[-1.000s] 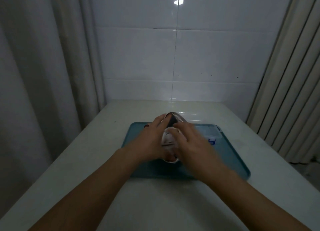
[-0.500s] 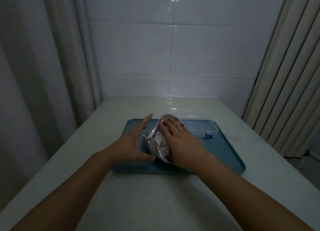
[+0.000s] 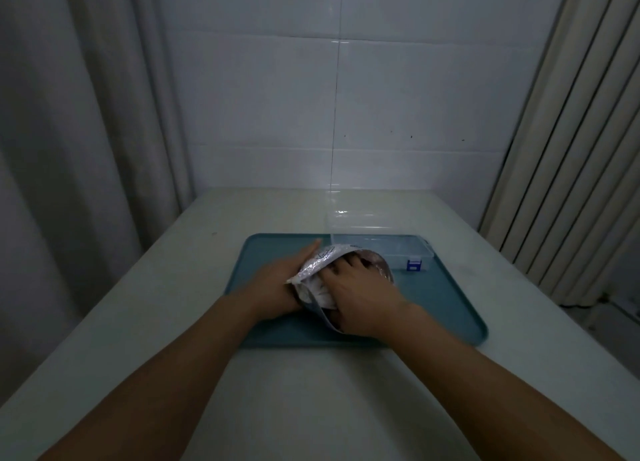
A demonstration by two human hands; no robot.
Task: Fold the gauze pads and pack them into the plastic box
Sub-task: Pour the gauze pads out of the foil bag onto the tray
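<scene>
a shiny pouch (image 3: 320, 260) is steadied by the flat, straight-fingered left hand (image 3: 277, 282) on a teal tray (image 3: 443, 308); the right hand (image 3: 356, 296) is reached inside (grip hidden) — gauze could be dragged out bunched, or the pouch tipped toward the plastic box (image 3: 398, 251).

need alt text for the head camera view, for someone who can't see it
A person's right hand reaches into an open foil pouch of white gauze while the left hand steadies the pouch from its left side, over a teal tray on a pale table. A clear plastic box, lid raised, sits at the tray's far edge.
</scene>
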